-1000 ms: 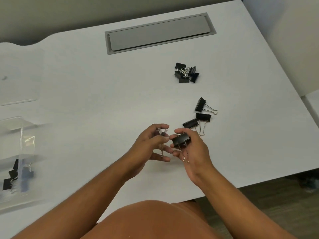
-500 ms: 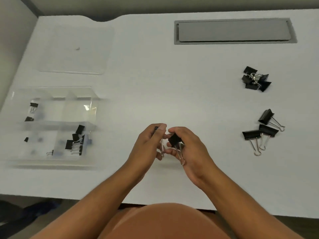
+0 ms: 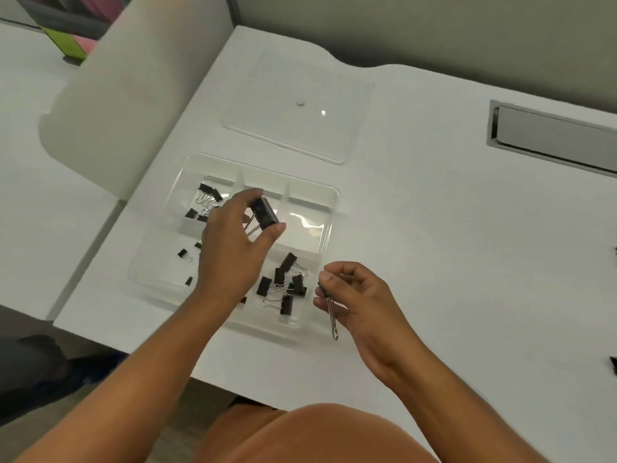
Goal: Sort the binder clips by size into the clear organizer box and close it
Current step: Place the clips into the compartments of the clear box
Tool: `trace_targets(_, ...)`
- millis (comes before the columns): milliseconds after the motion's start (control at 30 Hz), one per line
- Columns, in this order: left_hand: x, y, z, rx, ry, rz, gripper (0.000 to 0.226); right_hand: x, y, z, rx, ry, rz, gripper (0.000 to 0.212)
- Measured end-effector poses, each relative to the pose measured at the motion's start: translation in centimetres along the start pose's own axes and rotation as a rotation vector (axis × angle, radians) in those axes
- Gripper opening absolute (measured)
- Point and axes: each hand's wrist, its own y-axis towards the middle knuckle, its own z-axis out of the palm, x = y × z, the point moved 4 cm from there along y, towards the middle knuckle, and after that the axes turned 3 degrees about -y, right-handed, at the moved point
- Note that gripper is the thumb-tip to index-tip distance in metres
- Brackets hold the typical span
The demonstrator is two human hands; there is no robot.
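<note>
A clear organizer box (image 3: 329,203) lies open on the white desk, split into several compartments. My left hand (image 3: 233,248) is over its middle and pinches a large black binder clip (image 3: 266,213) between thumb and fingers. My right hand (image 3: 359,297) is just right of the box's near corner and pinches another binder clip (image 3: 329,304) whose wire handles hang down. Medium clips (image 3: 287,285) fill the near right compartment. Other clips (image 3: 207,198) sit in the far left one, and tiny clips (image 3: 183,253) lie at the near left. The clear lid (image 3: 300,108) lies flat behind the box.
A grey cable hatch (image 3: 551,135) is set into the desk at the far right. Dark clips (image 3: 613,364) barely show at the right frame edge. A pale chair back (image 3: 117,105) stands left of the desk. The desk's front edge runs just under my forearms.
The view swung left onto the box. My hands parted: the left carried its large clip over the box's middle, and the right moved with its clip to the box's near right corner.
</note>
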Motion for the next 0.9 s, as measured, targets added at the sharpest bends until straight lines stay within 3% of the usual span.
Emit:
trace_targets(167,3.1,4.2,0.0,0.059,0.107,0.051,0.045,1.5,1.5,3.9,-0.030,-0.100,-0.043,0.020)
trace_targets(333,3.7,4.2,-1.0,0.007,-0.021,0.088,0.032,4.8,3.6,7.1,-0.078,-0.286,-0.208,0.017)
trace_targets(500,4.3,2.3,-2.8,-0.080,-0.103,0.102,0.035,8.2,7.3,11.3,-0.083,-0.599,-0.528,0.021)
trace_targets(667,4.7,0.8,-3.5,-0.098,-0.114,0.066,0.043,7.6,11.3,13.0,-0.047,-0.894,-0.572,0.034)
trace_targets(900,3.1,-1.3,-2.4,-0.055,-0.171,0.066,0.041,7.0,7.3,7.0,-0.211,-0.713,-0.550,0.011)
